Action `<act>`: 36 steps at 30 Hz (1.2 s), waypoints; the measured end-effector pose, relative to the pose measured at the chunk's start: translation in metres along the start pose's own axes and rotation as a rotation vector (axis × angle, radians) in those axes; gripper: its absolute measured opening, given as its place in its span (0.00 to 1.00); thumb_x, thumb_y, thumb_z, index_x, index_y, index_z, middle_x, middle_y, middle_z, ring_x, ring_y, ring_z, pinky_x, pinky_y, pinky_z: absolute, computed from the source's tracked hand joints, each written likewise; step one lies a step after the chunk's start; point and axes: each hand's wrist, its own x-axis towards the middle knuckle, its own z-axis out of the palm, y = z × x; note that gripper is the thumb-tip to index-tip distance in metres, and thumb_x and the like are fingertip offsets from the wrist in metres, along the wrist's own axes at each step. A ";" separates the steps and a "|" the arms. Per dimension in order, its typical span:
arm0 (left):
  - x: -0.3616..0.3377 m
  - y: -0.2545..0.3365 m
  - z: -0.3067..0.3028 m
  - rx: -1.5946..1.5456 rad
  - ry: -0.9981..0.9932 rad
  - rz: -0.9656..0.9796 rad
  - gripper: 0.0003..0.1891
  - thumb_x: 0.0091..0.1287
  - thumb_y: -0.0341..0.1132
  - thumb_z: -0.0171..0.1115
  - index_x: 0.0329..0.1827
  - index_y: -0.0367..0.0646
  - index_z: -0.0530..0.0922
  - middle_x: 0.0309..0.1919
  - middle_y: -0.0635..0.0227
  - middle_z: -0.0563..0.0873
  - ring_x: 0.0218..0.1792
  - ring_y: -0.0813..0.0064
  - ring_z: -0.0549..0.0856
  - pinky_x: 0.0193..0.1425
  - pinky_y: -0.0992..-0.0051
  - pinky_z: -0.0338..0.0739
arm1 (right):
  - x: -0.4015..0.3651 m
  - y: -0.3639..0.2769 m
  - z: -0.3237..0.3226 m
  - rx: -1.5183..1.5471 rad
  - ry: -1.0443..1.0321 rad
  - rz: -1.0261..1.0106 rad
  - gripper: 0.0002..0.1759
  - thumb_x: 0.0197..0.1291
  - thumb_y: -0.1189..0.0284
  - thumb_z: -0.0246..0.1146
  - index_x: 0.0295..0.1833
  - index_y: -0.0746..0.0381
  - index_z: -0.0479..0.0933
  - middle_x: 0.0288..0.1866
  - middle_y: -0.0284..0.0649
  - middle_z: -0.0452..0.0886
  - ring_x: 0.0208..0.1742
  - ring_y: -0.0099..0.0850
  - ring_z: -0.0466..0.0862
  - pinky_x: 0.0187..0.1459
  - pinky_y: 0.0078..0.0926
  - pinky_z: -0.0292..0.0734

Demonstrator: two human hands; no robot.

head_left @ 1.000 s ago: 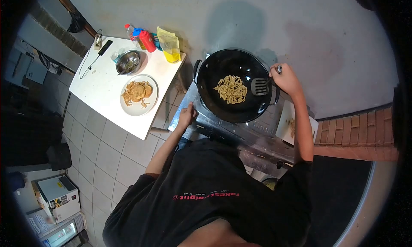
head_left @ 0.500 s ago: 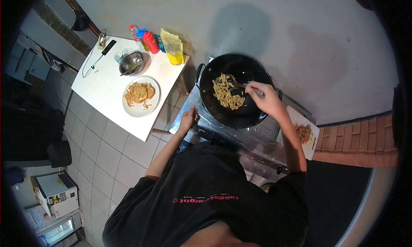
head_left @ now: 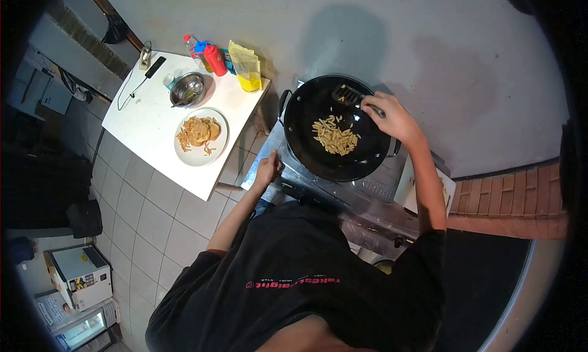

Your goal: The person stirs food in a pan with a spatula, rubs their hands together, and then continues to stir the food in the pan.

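Note:
My right hand (head_left: 394, 116) is closed round the handle of a slotted spatula (head_left: 348, 95). The spatula's dark head is over the far side of a black wok (head_left: 318, 165), with a few bits of food on it. Short golden-brown strips of food (head_left: 336, 136) lie in a loose heap at the wok's middle. The wok, which has a loop handle on each side, sits on a metal gas stove (head_left: 367, 190). Down at the stove's left front, my left hand (head_left: 267, 169) has its fingers curled at the edge; its fingertips are partly hidden.
Left of the stove is a white table (head_left: 159, 147) with a plate of food (head_left: 201, 136), a metal bowl (head_left: 187, 90), a red squeeze bottle (head_left: 215, 60) and a yellow pouch (head_left: 246, 67). A white cutting board (head_left: 407, 191) lies behind my right forearm, beside a brick ledge (head_left: 502, 202).
My right hand and the spatula have moved right and toward the wok's far side, off the main heap. The strips have shifted right and gathered near the middle. My left hand stays put.

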 end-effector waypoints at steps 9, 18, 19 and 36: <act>0.001 -0.003 -0.001 0.007 0.008 0.025 0.37 0.76 0.63 0.43 0.13 0.45 0.70 0.07 0.74 0.66 0.08 0.79 0.65 0.14 0.76 0.53 | 0.007 0.014 0.025 0.464 -0.244 0.112 0.08 0.67 0.73 0.59 0.41 0.69 0.79 0.36 0.44 0.85 0.43 0.32 0.84 0.52 0.30 0.76; -0.014 0.016 0.005 0.017 0.004 0.020 0.36 0.73 0.66 0.46 0.13 0.47 0.68 0.09 0.76 0.66 0.09 0.82 0.62 0.14 0.77 0.50 | -0.015 -0.028 -0.012 0.079 -0.020 0.065 0.16 0.67 0.62 0.60 0.41 0.66 0.82 0.31 0.58 0.80 0.37 0.59 0.79 0.42 0.45 0.74; -0.015 0.017 0.005 0.024 0.012 0.017 0.36 0.74 0.66 0.46 0.13 0.47 0.68 0.09 0.76 0.66 0.09 0.81 0.62 0.14 0.77 0.50 | -0.014 -0.019 -0.012 0.017 0.038 0.122 0.17 0.67 0.62 0.61 0.40 0.66 0.82 0.30 0.59 0.79 0.35 0.60 0.78 0.41 0.47 0.74; -0.001 -0.001 0.002 -0.038 0.027 0.060 0.37 0.76 0.63 0.43 0.12 0.45 0.70 0.09 0.72 0.69 0.09 0.79 0.65 0.16 0.75 0.55 | -0.034 0.019 0.066 0.816 0.009 0.466 0.11 0.71 0.71 0.54 0.37 0.61 0.80 0.21 0.29 0.74 0.21 0.16 0.71 0.24 0.17 0.65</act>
